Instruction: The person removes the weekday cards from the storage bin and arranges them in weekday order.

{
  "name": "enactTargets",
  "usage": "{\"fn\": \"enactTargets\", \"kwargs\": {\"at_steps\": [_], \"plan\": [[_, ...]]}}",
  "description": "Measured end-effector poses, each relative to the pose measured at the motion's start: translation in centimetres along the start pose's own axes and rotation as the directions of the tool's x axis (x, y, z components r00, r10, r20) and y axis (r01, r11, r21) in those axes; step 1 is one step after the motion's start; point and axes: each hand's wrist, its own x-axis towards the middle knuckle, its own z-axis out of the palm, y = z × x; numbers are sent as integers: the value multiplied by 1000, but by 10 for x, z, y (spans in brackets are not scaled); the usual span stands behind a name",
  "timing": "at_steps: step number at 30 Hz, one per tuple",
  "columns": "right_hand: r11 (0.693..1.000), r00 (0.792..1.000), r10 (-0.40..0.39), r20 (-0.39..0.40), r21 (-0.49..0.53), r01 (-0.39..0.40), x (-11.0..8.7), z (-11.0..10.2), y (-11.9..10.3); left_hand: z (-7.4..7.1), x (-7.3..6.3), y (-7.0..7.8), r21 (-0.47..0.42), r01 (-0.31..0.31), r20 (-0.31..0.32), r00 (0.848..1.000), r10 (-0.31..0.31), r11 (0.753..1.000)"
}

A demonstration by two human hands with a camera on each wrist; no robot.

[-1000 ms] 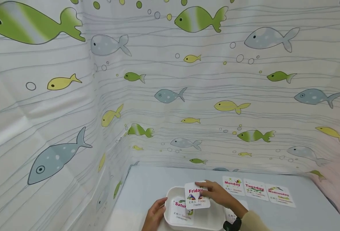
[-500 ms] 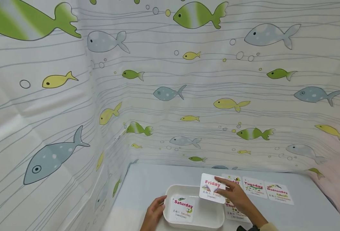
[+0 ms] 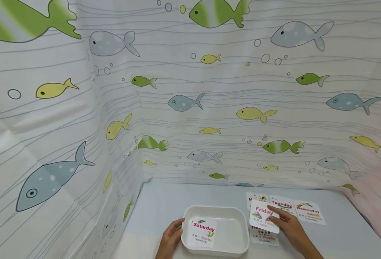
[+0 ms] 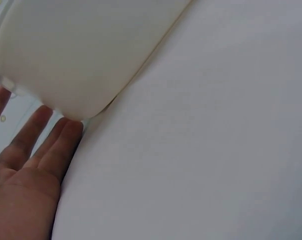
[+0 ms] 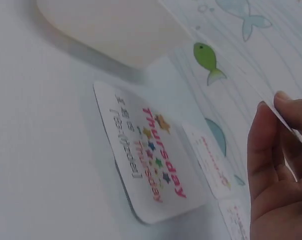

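Note:
My right hand (image 3: 290, 226) pinches the Friday card (image 3: 256, 220) between thumb and fingers, above the Thursday card (image 3: 265, 240) and overlapping the Monday card (image 3: 252, 196) in the head view. The right wrist view shows the held card nearly edge-on, with the Thursday card (image 5: 151, 160) flat on the table beside the hand (image 5: 275, 200). My left hand (image 3: 169, 238) rests against the left side of a white plastic tray (image 3: 230, 232). In the left wrist view its extended fingers (image 4: 61, 150) touch the tray's outer wall (image 4: 86, 55). Inside the tray lies the Saturday card (image 3: 202, 233).
Behind the right hand, the Tuesday card (image 3: 281, 203) and Wednesday card (image 3: 310, 213) lie in a row with Monday on the pale table (image 3: 171, 194). A fish-patterned curtain (image 3: 222, 90) rises along the table's back and left sides.
The right hand has carried the Friday card rightward, from over the tray to above the Thursday card. The Saturday card is now fully uncovered. The left hand stays at the tray.

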Motion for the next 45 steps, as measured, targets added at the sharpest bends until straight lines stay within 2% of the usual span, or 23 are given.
{"fn": "enactTargets", "kwargs": {"at_steps": [4, 8, 13, 19, 24, 27, 31, 36, 38, 42, 45], "plan": [[1000, 999, 26, -34, -9, -27, -3, -18, 5, 0, 1, 2, 12, -14, 0, 1000, 14, 1000], [998, 997, 58, -59, -29, -60, -8, -32, 10, -1, 0, 3, 22, 3, -23, 1000, -3, 1000], [983, 990, 111, -88, -135, -122, -13, -45, 15, -1, 0, 5, 23, 8, -18, 1000, -8, 1000], [945, 983, 120, -137, -288, -156, -16, -61, 21, -5, -1, 5, 23, 28, -33, 999, -28, 999], [884, 977, 118, -180, -429, -186, -17, -73, 31, -6, 0, 5, 30, 27, -19, 999, -27, 999], [882, 981, 96, -170, -443, -163, -13, -76, 36, -7, 1, 4, 22, 33, -25, 999, -32, 999], [888, 983, 108, -146, -431, -162, -10, -77, 38, -7, 0, 1, 12, 35, -29, 999, -34, 999], [856, 977, 148, -152, -475, -203, -9, -75, 39, -4, -2, 0, 36, 58, -33, 998, -57, 998], [843, 978, 142, -155, -498, -202, -9, -74, 38, -3, -2, 0, 43, 63, -31, 998, -62, 997], [838, 984, 113, -139, -519, -169, -10, -72, 38, -2, 0, -1, 42, 54, -24, 998, -53, 998], [803, 986, 106, -131, -574, -163, -12, -72, 40, -1, 2, -1, 60, 65, -25, 998, -64, 996]]}}
